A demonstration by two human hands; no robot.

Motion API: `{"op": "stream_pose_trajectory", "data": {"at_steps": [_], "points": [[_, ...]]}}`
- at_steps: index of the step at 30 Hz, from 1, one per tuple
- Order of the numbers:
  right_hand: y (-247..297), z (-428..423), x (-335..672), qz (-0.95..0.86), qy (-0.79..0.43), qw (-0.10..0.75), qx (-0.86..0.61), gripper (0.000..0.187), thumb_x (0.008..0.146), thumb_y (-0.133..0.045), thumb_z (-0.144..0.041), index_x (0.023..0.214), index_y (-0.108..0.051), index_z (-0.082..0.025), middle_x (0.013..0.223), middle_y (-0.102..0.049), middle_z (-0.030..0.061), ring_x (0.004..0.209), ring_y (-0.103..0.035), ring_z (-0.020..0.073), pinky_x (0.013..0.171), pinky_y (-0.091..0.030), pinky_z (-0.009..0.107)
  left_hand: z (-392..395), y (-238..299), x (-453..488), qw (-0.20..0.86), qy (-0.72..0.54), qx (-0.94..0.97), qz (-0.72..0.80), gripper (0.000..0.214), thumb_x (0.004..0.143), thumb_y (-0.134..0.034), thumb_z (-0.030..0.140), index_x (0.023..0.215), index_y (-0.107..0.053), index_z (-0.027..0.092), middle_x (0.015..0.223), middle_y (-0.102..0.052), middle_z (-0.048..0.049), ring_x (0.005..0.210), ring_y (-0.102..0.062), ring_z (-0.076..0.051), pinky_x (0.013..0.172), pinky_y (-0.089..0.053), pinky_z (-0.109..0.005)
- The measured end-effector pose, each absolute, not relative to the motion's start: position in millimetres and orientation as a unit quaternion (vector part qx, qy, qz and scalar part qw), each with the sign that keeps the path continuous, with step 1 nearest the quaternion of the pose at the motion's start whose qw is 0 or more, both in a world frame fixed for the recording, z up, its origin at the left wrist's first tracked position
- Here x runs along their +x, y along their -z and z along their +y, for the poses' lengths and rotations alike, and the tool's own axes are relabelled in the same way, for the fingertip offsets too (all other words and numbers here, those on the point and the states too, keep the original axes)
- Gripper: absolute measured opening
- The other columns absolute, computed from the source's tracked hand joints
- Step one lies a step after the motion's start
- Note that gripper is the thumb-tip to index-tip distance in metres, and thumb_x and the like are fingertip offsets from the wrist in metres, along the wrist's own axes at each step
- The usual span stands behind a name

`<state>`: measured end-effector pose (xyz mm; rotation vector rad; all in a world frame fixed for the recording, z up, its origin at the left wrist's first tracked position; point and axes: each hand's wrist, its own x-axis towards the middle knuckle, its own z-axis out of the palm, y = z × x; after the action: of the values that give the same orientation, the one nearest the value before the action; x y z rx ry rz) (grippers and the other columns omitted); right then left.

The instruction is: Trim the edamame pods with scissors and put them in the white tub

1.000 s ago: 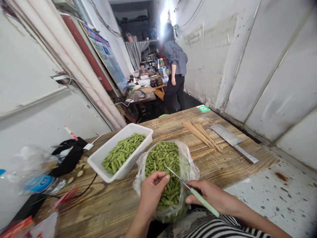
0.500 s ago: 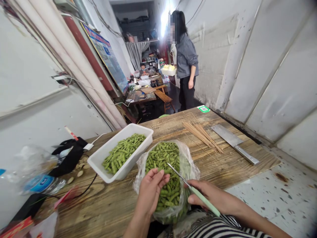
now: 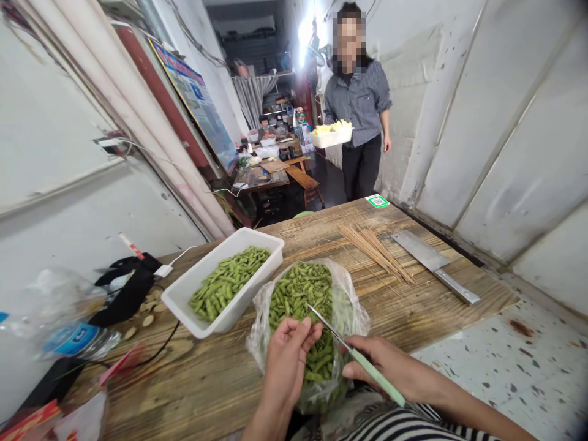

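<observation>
My left hand [image 3: 285,362] is over a clear plastic bag [image 3: 351,306] full of green soybean pods [image 3: 301,285]. Its thumb and fingertips are pinched together on what looks like a pod, mostly hidden by the fingers. In my right hand [image 3: 390,361] is a pair of scissors [image 3: 379,376] with pale green handles. Their narrow metal blades point up and left, the tips just above the left fingertips. Left of the bag stands a white plastic tub [image 3: 184,327], partly filled with more pods.
Thin wooden skewers [image 3: 374,251] and a cleaver [image 3: 425,254] lie right of the bag on the wooden table [image 3: 202,380]. A plastic bottle [image 3: 78,340] and dark cables are at the left. Beyond the table, a person [image 3: 358,104] carries a white tray [image 3: 331,138] of yellow food.
My left hand has shifted slightly right and down, while the scissors have moved a little left. Beyond the table, the person has turned this way and come nearer with the tray.
</observation>
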<state>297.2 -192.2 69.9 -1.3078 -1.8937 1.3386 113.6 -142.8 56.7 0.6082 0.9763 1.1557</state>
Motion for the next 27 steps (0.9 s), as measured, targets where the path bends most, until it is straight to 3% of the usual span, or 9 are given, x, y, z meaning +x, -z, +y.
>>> {"op": "stream_pose_trajectory", "data": {"at_steps": [4,6,11,14,16,18,20,23,27], "points": [[-66,-191,297,-0.664,-0.505,0.246,-0.495,0.043,0.082,-0.056,-0.056,0.078,-0.06,-0.013,0.061,-0.045,-0.0041,0.056,-0.04,0.0107,0.05,-0.033,0.019,-140,-54,107,0.648,-0.515,0.31,0.467,0.032,0.059,-0.081,0.029,0.063,-0.051,0.016,0.061,-0.064,0.0023,0.07,-0.067,-0.014,0.07,-0.054,-0.025],[-66,-190,300,-0.66,-0.5,0.252,-0.501,0.045,0.081,-0.056,-0.058,0.081,-0.062,-0.013,0.06,-0.046,-0.0037,0.055,-0.042,0.0112,0.049,-0.034,0.019,-130,-59,90,0.566,-0.538,0.359,0.511,0.031,0.061,-0.078,0.034,0.067,-0.053,0.017,0.063,-0.065,0.0011,0.069,-0.067,-0.016,0.072,-0.054,-0.03],[-68,-190,305,-0.657,-0.477,0.253,-0.526,0.046,0.082,-0.055,-0.058,0.094,-0.063,-0.015,0.058,-0.049,-0.0037,0.051,-0.043,0.0111,0.046,-0.033,0.019,-80,-93,13,0.087,-0.533,0.493,0.682,0.034,0.074,-0.063,0.038,0.1,-0.059,0.017,0.092,-0.068,-0.0053,0.085,-0.064,-0.023,0.084,-0.05,-0.043],[-66,-190,305,-0.658,-0.472,0.251,-0.53,0.046,0.082,-0.055,-0.058,0.095,-0.063,-0.015,0.058,-0.05,-0.0037,0.05,-0.043,0.011,0.046,-0.032,0.02,-69,-101,-5,-0.059,-0.401,0.629,0.663,0.041,0.074,-0.061,0.034,0.11,-0.058,0.016,0.11,-0.064,-0.0109,0.106,-0.056,-0.031,0.095,-0.04,-0.051],[-64,-189,304,-0.661,-0.466,0.256,-0.53,0.046,0.082,-0.055,-0.058,0.097,-0.063,-0.015,0.058,-0.05,-0.0038,0.05,-0.043,0.011,0.046,-0.032,0.02,-81,-93,9,-0.032,-0.371,0.717,0.589,0.032,0.076,-0.058,0.034,0.103,-0.063,0.018,0.108,-0.065,-0.0127,0.107,-0.056,-0.031,0.096,-0.039,-0.048],[-63,-188,304,-0.664,-0.463,0.259,-0.527,0.046,0.083,-0.054,-0.057,0.097,-0.063,-0.015,0.059,-0.05,-0.0036,0.051,-0.043,0.0109,0.047,-0.032,0.02,-104,-79,38,0.117,-0.31,0.809,0.486,0.015,0.076,-0.058,0.029,0.086,-0.069,0.023,0.093,-0.07,-0.0088,0.09,-0.063,-0.026,0.086,-0.047,-0.04],[-62,-187,304,-0.665,-0.463,0.258,-0.525,0.045,0.083,-0.054,-0.057,0.094,-0.063,-0.014,0.06,-0.05,-0.0033,0.052,-0.043,0.0108,0.046,-0.032,0.02,-127,-66,67,0.25,-0.209,0.847,0.421,0.014,0.076,-0.058,0.023,0.079,-0.071,0.026,0.086,-0.07,-0.0072,0.084,-0.064,-0.025,0.079,-0.049,-0.036],[-63,-187,304,-0.663,-0.468,0.255,-0.526,0.043,0.082,-0.056,-0.056,0.09,-0.063,-0.014,0.063,-0.052,-0.0029,0.052,-0.044,0.0106,0.046,-0.032,0.019,-144,-59,92,0.307,-0.146,0.839,0.425,0.014,0.073,-0.06,0.02,0.076,-0.071,0.028,0.078,-0.069,-0.0066,0.08,-0.062,-0.026,0.072,-0.047,-0.035],[-65,-189,305,-0.667,-0.473,0.243,-0.521,0.042,0.083,-0.056,-0.055,0.09,-0.062,-0.014,0.063,-0.052,-0.0031,0.054,-0.045,0.0108,0.047,-0.032,0.019,-139,-66,89,0.389,-0.191,0.777,0.456,0.013,0.077,-0.056,0.025,0.075,-0.07,0.026,0.077,-0.069,-0.0046,0.077,-0.062,-0.023,0.071,-0.046,-0.032]]}}
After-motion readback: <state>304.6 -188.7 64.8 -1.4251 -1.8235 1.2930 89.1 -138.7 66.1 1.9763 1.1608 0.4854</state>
